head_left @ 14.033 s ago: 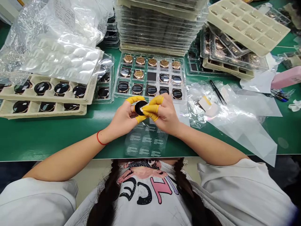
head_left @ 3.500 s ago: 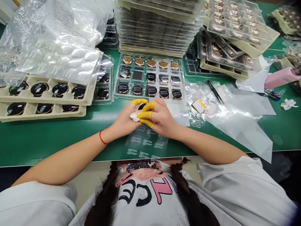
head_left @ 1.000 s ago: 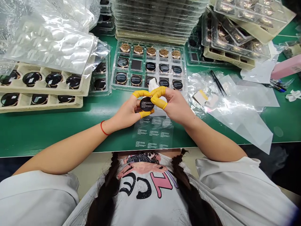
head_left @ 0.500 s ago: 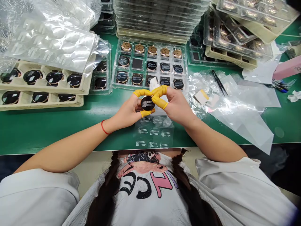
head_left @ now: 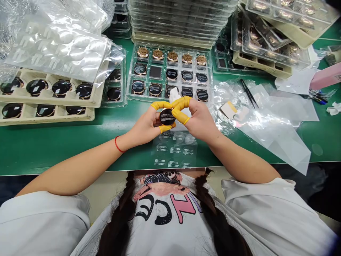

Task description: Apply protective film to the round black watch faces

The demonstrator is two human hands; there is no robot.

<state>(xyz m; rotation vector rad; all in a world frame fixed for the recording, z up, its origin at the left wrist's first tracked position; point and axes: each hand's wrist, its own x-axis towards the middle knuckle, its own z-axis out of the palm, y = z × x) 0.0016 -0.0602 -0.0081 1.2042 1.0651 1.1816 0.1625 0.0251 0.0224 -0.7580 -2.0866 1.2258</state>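
Note:
Above the green table, a round black watch [head_left: 167, 117] with white printed text on its face sits between the fingers of my left hand [head_left: 151, 122]. Yellow finger cots cover fingertips of both hands. My right hand [head_left: 197, 115] is closed, its thumb and index fingertip pinching at the watch's upper right edge. A crumpled white wipe [head_left: 174, 94] sticks up behind the right fingers; what holds it is hidden. Below the hands lies a clear sheet of printed round films [head_left: 174, 151].
A clear tray [head_left: 129, 90] of watches lies just beyond my hands, before a tall stack of trays [head_left: 183, 21]. Cream trays [head_left: 97, 101] of watches stand left, under plastic sheets [head_left: 64, 46]. Black tweezers [head_left: 249, 92] and loose film [head_left: 277, 135] lie right.
Both hands keep nearly the same pose around the watch. The right hand and forearm have shifted very slightly; nothing was taken up or let go.

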